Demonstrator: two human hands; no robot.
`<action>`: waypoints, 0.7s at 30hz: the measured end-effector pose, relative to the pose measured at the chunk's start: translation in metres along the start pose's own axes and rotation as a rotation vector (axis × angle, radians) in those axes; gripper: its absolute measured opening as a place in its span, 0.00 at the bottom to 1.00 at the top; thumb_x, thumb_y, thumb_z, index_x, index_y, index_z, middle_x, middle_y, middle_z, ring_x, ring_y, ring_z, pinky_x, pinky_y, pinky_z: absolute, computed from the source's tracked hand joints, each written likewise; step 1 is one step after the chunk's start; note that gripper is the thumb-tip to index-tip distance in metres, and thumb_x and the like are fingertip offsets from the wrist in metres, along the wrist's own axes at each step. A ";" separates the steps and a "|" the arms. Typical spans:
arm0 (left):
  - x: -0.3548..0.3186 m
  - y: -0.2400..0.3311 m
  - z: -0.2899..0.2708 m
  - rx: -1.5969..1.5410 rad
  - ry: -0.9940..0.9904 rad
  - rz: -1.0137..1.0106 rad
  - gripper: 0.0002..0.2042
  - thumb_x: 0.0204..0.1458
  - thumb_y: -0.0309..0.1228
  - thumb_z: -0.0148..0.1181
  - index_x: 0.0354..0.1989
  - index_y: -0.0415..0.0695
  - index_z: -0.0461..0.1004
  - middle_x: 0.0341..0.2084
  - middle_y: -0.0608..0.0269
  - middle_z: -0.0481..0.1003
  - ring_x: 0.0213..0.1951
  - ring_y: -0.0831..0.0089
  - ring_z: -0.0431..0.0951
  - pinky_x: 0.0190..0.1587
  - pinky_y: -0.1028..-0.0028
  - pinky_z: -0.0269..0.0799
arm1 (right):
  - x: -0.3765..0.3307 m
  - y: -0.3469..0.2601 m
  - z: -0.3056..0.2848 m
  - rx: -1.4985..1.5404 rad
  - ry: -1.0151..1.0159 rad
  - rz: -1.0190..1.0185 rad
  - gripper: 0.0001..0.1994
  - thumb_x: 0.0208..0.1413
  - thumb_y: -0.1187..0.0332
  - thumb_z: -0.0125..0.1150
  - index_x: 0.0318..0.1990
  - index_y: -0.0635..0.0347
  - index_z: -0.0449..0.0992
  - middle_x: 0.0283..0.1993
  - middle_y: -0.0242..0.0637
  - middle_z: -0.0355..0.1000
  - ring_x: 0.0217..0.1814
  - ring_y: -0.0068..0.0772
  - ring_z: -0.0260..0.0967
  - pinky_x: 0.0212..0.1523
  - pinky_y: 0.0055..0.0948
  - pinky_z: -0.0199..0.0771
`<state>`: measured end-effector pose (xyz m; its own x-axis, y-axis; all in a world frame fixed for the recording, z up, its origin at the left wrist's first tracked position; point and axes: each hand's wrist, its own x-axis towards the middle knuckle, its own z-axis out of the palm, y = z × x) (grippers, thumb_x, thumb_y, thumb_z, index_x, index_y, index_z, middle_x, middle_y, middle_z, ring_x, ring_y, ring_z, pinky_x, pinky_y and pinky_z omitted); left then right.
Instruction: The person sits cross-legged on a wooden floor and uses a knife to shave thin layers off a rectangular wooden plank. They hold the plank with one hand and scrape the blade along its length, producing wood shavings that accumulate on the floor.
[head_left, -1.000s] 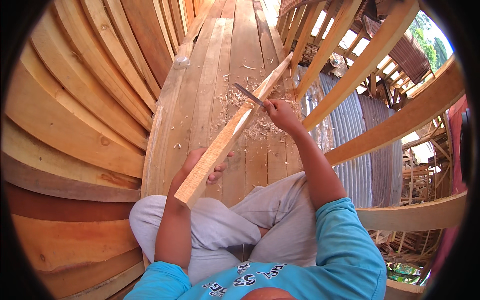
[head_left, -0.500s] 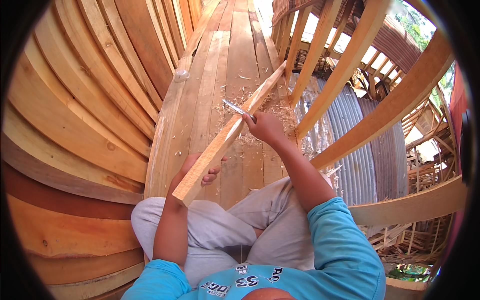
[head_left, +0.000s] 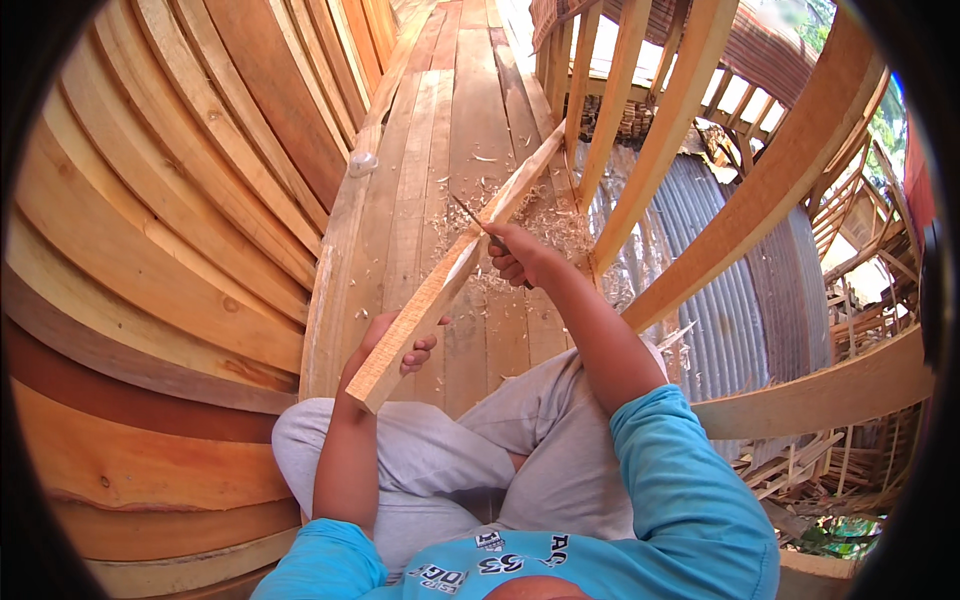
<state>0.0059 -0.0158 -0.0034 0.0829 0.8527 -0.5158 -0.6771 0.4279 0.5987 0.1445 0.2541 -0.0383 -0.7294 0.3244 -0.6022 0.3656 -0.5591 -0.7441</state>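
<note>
A long squared wooden post (head_left: 425,305) slants from above my lap up to the balusters at the right, its far part whittled to a taper. Under its near part, my left hand (head_left: 415,352) is closed around it, the fingertips showing on the right side. My right hand (head_left: 518,255) grips a knife (head_left: 468,212) by its handle, near the middle of the post. The thin blade points up and left across the carved part. Whether its edge touches the wood, I cannot tell.
Wood shavings (head_left: 485,205) lie scattered over the plank floor (head_left: 405,220). Upright boards (head_left: 180,230) form a wall at the left. Wooden balusters (head_left: 665,140) line the right, with corrugated metal sheets (head_left: 715,270) beyond. A small clear plastic object (head_left: 362,164) rests by the left wall.
My right hand has turned, so the blade shows thinner and darker and the curled fingers are more visible. The post and my left hand stay nearly in place.
</note>
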 end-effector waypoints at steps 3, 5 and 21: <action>0.000 -0.001 -0.004 0.003 -0.003 0.007 0.25 0.65 0.42 0.35 0.58 0.33 0.65 0.20 0.66 0.65 0.14 0.79 0.65 0.15 0.80 0.62 | -0.004 -0.009 -0.007 0.052 0.047 -0.086 0.28 0.60 0.36 0.51 0.19 0.45 0.56 0.13 0.18 0.46 0.10 0.14 0.36 0.11 0.23 0.31; -0.001 -0.003 -0.002 -0.006 -0.003 0.024 0.25 0.64 0.42 0.35 0.58 0.33 0.64 0.20 0.66 0.65 0.14 0.79 0.65 0.15 0.80 0.62 | -0.013 -0.016 -0.020 0.038 0.101 -0.178 0.30 0.57 0.34 0.55 0.18 0.45 0.56 0.13 0.19 0.47 0.10 0.14 0.37 0.11 0.23 0.32; 0.005 -0.001 -0.015 -0.097 -0.063 -0.001 0.26 0.64 0.41 0.36 0.60 0.31 0.63 0.20 0.65 0.65 0.14 0.80 0.66 0.13 0.81 0.64 | -0.047 -0.024 -0.036 -0.988 0.841 -0.325 0.34 0.52 0.33 0.57 0.25 0.62 0.81 0.25 0.47 0.77 0.33 0.49 0.78 0.37 0.44 0.74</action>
<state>-0.0037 -0.0165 -0.0156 0.1270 0.8709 -0.4748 -0.7444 0.4000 0.5346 0.1911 0.2795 -0.0025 -0.4176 0.9044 -0.0872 0.7673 0.2996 -0.5671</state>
